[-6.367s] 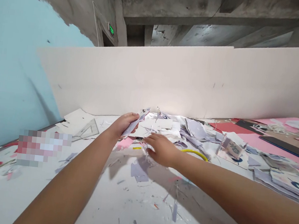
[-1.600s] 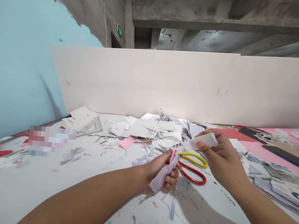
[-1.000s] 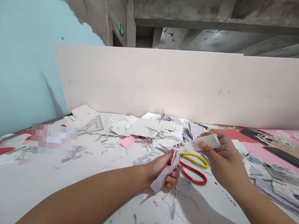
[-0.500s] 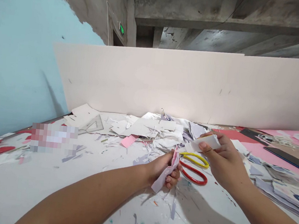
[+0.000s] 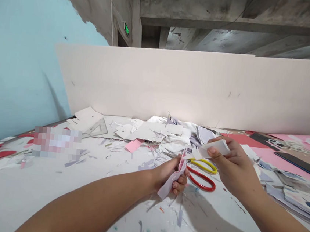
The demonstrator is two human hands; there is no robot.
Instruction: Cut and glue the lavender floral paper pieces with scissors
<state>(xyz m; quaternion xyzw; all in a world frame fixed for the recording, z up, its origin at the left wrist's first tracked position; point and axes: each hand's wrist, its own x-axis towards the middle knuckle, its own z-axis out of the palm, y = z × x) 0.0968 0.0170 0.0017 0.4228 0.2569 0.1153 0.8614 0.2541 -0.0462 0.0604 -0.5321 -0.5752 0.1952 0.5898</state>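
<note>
My left hand (image 5: 168,174) grips a crumpled strip of lilac paper (image 5: 172,178), which is pink on one side and hangs below the fingers. My right hand (image 5: 234,168) pinches a small folded piece of white paper (image 5: 215,149) between thumb and fingers. Just between the hands lie scissors with yellow and red loop handles (image 5: 201,174). Their handles sit on the white table, right next to my left fingers, and their blades are hidden behind the paper and my hands.
A heap of cut paper scraps (image 5: 153,134) and a clear plastic set square (image 5: 97,127) lie at the back of the table. To the right are stacked printed sheets (image 5: 291,193), pink card and a dark phone (image 5: 299,161). A white board (image 5: 158,83) stands along the back.
Over the last second both hands have stayed almost still, with the papers in the same grip. The view has drifted slightly. Earlier, both hands were over the scrap heap, with the scissors mostly hidden.
</note>
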